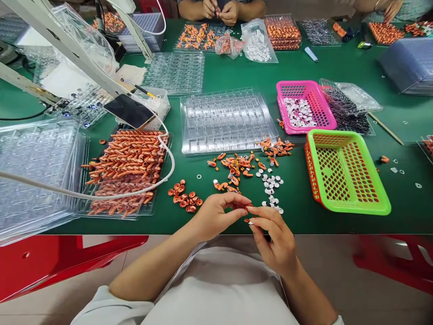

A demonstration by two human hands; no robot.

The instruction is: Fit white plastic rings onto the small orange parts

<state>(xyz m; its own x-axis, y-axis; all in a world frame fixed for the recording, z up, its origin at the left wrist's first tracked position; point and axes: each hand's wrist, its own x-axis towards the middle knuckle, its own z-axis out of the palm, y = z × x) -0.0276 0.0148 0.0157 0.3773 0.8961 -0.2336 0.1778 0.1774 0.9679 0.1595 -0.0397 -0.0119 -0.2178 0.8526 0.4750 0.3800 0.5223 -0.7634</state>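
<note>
Close to the table's front edge, my left hand (216, 215) pinches a small orange round cap (248, 206) between thumb and fingertips. My right hand (278, 239) touches the same cap with its index finger. Between its other fingers and thumb is a small orange and white piece (249, 221), too small to make out fully. Left of my hands lies a group of loose orange caps (184, 196). Just beyond are small orange parts with black and yellow bits (237, 167), and white round discs (271, 185) are scattered to the right.
A green basket (372, 180) and a pink basket (324, 115) of white discs stand right. Clear plastic trays (226, 119) lie ahead. At left are a tray of orange parts (128, 158), a phone (130, 110) and a white cable (171, 158). Another person's hands (223, 11) work opposite.
</note>
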